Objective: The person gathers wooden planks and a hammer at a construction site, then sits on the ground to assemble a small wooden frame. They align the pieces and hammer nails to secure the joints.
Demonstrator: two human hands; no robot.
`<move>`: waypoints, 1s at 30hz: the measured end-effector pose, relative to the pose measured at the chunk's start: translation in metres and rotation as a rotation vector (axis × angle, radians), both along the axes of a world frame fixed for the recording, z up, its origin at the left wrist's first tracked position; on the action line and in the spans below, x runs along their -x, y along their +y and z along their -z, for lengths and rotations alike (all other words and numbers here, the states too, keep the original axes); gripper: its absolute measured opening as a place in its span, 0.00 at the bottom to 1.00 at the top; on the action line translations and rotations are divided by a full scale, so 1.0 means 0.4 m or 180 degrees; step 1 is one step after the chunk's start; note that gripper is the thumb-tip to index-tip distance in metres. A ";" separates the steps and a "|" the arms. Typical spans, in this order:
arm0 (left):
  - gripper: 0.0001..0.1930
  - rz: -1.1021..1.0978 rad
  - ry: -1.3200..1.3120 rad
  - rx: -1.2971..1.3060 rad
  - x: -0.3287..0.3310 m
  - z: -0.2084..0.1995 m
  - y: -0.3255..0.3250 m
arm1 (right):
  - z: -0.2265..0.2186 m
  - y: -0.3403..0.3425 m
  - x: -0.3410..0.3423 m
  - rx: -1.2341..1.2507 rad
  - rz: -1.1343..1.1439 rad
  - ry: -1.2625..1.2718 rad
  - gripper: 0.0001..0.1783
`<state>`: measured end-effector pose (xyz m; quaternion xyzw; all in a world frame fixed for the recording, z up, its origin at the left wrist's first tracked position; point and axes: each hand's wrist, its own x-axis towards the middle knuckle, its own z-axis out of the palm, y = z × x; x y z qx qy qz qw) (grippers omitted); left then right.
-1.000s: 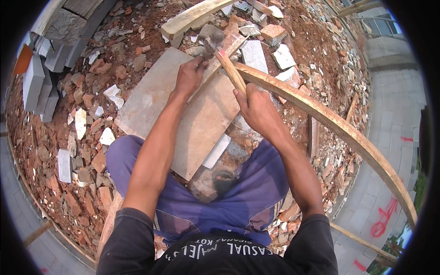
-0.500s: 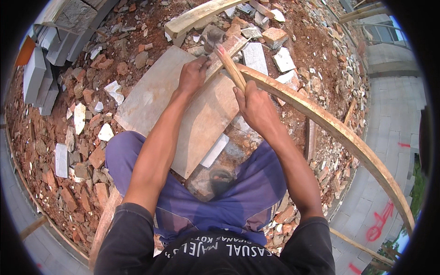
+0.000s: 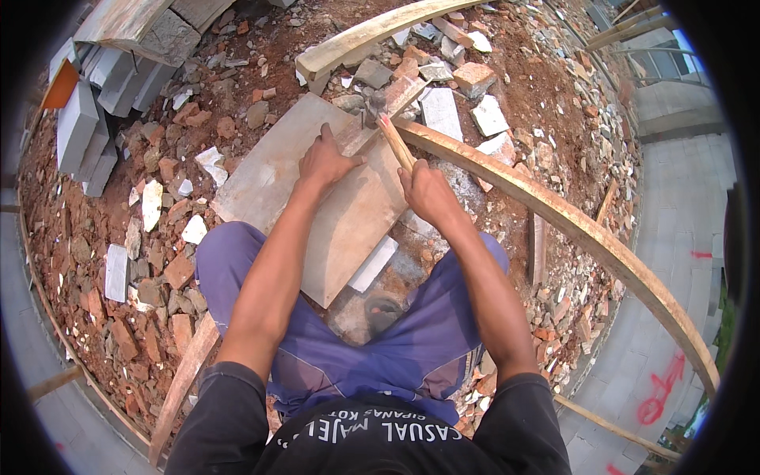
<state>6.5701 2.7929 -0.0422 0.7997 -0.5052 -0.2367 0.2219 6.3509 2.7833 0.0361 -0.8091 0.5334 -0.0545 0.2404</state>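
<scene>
My right hand is closed round the wooden handle of a hammer. The dark hammer head is down at a short wooden batten, slightly smeared by motion. A thin nail-like piece seems to stand beside the head, too small to be sure. My left hand has its fingers apart, thumb and forefinger stretched out, and rests at the near end of the batten, over a flat tan board. Nothing shows in its grasp. A long timber strip meets the batten near the hammer and runs off to the lower right.
Rubble and broken brick surround me on reddish soil. Grey blocks are stacked at the far left. Another timber lies beyond the board, and a white block sits beside the batten. A paved strip runs along the right.
My left hand has come off the batten's upper part, moved nearer me and spread its fingers. The hammer has swung nearer and lower, its head now at the batten. The view has shifted slightly.
</scene>
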 end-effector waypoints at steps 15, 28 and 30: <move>0.32 0.0417 0.0063 -0.0520 0.056 -0.047 0.045 | -0.053 0.076 0.072 -0.0395 0.0300 0.0054 0.24; 0.43 0.0207 -0.0014 -0.0859 0.087 -0.029 0.017 | -0.064 0.064 0.074 -0.0512 0.0190 -0.0030 0.20; 0.44 0.0219 -0.0286 -0.0745 0.099 0.014 0.047 | -0.040 0.082 0.077 -0.0462 0.0098 0.0105 0.22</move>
